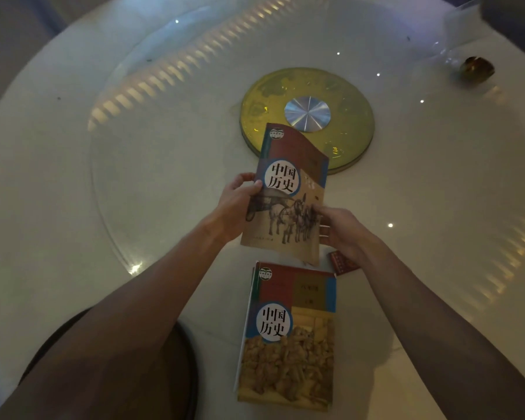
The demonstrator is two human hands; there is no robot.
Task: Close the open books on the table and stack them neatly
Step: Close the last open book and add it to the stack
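Note:
A closed history textbook (288, 195) with a horse-and-chariot cover is held above the white round table (73, 207), cover facing up. My left hand (238, 204) grips its left edge with the thumb on the cover. My right hand (343, 230) holds its right edge near the lower corner. Nearer to me, a second closed textbook (288, 338) with a carved-figures cover lies flat at the table's front edge, and more book edges show beneath its left side.
A yellow-green disc with a silver centre (308, 116) marks the middle of the glass turntable. A small red box (343, 263) lies under my right wrist. A brass-coloured object (476, 69) sits far right. A dark round stool (182, 368) stands below the table edge.

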